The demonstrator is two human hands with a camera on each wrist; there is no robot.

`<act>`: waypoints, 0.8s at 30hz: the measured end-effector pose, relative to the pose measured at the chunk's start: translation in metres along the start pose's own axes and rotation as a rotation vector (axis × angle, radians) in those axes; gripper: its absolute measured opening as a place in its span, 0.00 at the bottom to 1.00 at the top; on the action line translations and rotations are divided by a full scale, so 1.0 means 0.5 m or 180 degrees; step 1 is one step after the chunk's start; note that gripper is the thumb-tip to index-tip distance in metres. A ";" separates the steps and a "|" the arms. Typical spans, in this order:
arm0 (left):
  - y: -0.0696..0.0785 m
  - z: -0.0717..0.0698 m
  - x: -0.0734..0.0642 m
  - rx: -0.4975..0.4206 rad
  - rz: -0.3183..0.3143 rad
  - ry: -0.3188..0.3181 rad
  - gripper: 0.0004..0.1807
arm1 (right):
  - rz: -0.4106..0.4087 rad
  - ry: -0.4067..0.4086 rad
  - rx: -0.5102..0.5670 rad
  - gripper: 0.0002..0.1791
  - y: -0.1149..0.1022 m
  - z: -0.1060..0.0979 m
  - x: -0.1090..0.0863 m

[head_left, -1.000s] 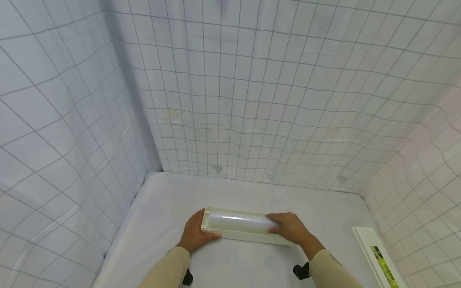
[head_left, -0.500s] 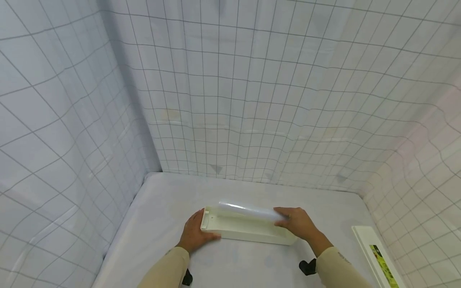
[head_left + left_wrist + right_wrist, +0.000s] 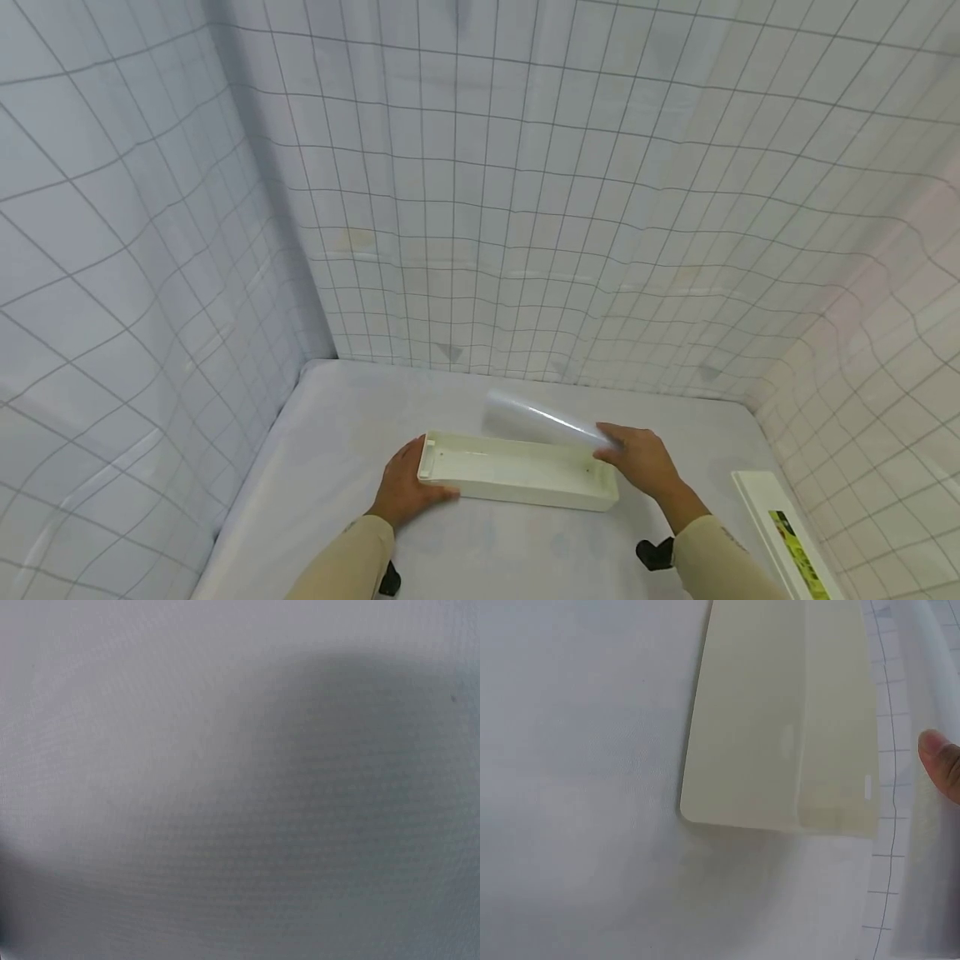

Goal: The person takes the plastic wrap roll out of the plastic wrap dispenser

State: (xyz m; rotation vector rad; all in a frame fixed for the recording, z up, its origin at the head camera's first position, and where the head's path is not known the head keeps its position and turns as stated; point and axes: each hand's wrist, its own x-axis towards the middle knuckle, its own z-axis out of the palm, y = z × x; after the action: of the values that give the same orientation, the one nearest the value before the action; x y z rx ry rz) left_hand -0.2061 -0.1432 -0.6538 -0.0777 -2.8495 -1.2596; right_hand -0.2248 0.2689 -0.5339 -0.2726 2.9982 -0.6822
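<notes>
A long cream plastic box (image 3: 517, 493) lies on the white surface, its inside bare. My left hand (image 3: 405, 487) grips the box's left end, thumb along the front wall and fingers round the end. Tilted above the back edge is a shiny roll of clear plastic film (image 3: 536, 419). My right hand (image 3: 641, 458) holds the roll by its right end, thumb and fingers pinched on it. The right wrist view shows the right thumb (image 3: 941, 761) against the roll, beside the box's corner. Only blurred pale cloth fills the left wrist view.
A long white cover-like piece (image 3: 757, 492) with a yellow-green label (image 3: 798, 554) lies at the right edge. White grid-patterned cloth walls (image 3: 480, 250) enclose the surface at the back and both sides. Black wrist straps show under both sleeves.
My right hand has lifted the roll of clear plastic film out of the box, moving it back and to the right, its left end rising. The left hand and box have stayed put.
</notes>
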 end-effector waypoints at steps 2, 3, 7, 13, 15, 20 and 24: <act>0.000 0.001 -0.001 0.0001 0.0009 0.0017 0.67 | 0.0056 0.0043 -0.0032 0.32 0.006 -0.003 -0.004; 0.001 0.001 -0.001 0.0002 0.0022 0.0033 0.67 | 0.0083 0.0060 -0.0048 0.32 0.010 -0.005 -0.006; 0.002 0.002 -0.003 0.0007 0.0038 0.0056 0.67 | 0.0209 0.0099 -0.0085 0.32 0.027 -0.009 -0.012; 0.004 -0.001 0.000 -0.0006 -0.0010 0.0001 0.68 | 0.0349 0.0173 -0.0056 0.32 0.055 -0.014 -0.026; 0.004 -0.001 0.002 -0.0008 -0.0008 0.0004 0.68 | 0.0375 0.0200 -0.0014 0.32 0.065 -0.017 -0.032; 0.003 -0.001 0.002 -0.0042 -0.0009 0.0022 0.67 | 0.0367 0.0272 -0.0046 0.32 0.099 -0.015 -0.049; 0.005 0.000 0.000 -0.0018 -0.0032 0.0010 0.68 | 0.0315 0.0366 -0.0128 0.31 0.121 -0.013 -0.063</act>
State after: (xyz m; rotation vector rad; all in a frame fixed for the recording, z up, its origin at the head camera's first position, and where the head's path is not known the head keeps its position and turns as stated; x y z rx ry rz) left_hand -0.2058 -0.1418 -0.6518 -0.0614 -2.8474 -1.2687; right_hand -0.2040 0.3310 -0.5538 -0.0886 3.1118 -0.6502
